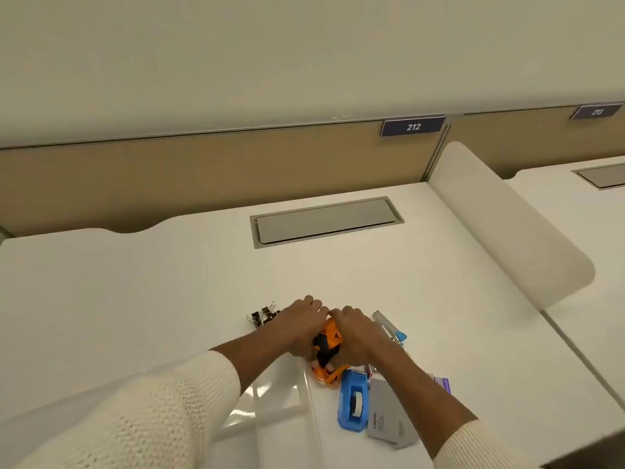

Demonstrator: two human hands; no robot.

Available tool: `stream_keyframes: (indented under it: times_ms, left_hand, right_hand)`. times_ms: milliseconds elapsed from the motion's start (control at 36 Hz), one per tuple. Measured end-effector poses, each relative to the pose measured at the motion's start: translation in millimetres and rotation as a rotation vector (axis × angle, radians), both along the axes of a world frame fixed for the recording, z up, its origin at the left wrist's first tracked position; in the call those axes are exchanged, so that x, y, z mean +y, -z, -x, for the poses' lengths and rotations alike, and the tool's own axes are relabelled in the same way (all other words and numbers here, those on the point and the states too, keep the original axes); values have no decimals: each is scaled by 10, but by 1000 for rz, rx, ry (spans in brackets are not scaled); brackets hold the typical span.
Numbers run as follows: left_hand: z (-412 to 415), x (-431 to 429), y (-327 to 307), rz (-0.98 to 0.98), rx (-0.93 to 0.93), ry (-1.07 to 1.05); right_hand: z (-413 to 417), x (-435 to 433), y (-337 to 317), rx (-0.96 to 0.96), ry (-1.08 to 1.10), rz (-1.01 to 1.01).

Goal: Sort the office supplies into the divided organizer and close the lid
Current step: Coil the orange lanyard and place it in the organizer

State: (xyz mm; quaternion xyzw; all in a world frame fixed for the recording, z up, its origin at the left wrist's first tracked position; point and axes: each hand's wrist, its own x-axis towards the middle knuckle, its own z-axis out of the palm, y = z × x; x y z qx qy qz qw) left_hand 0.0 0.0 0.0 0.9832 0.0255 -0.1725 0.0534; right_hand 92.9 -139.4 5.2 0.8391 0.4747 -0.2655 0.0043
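Observation:
Both hands meet over an orange and black lanyard (pixel 328 343) bunched on the white desk. My left hand (pixel 297 324) and my right hand (pixel 355 330) curl around it, fingertips touching. More of the orange strap (pixel 326 375) trails toward me. The clear divided organizer (pixel 270 406) lies under my left forearm. Right of it sit a blue tape dispenser (pixel 351 401) and a grey Camlin box (pixel 389 414). Black binder clips (pixel 263 314) lie left of my left hand. A metal stapler with a blue end (pixel 392 328) lies right of my right hand.
A purple item (pixel 443 384) peeks out beside my right forearm. A grey cable hatch (pixel 326 221) is set into the desk farther back. A tan partition (pixel 203 177) with label 212 stands behind. A white rounded divider (pixel 507 228) bounds the desk's right side.

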Motion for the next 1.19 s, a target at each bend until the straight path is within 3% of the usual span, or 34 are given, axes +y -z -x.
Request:
stream_keyframes:
  times_ms: [139,389,639,778,917,1194]
  left_hand:
    - [-47,-57,104,84,112,-97]
    - [-72,-126,120,272,15,-270]
    - [-58,-86,-319,405,-91,-410]
    - [106,-23,-740,376,-155,-436]
    - [446,104,-1143,330,-246,-528]
    - [1075,204,-996,363,-330,-928]
  right_hand:
    - [13,17,154,-56,10,3]
    - [33,95,316,2,142,-91]
    - [-40,136,-60,-30,220,-115]
    - [71,178,-584,-32,221,-170]
    - [357,307,-925,92,280,-289]
    - [1058,463,-639,215,384,-428]
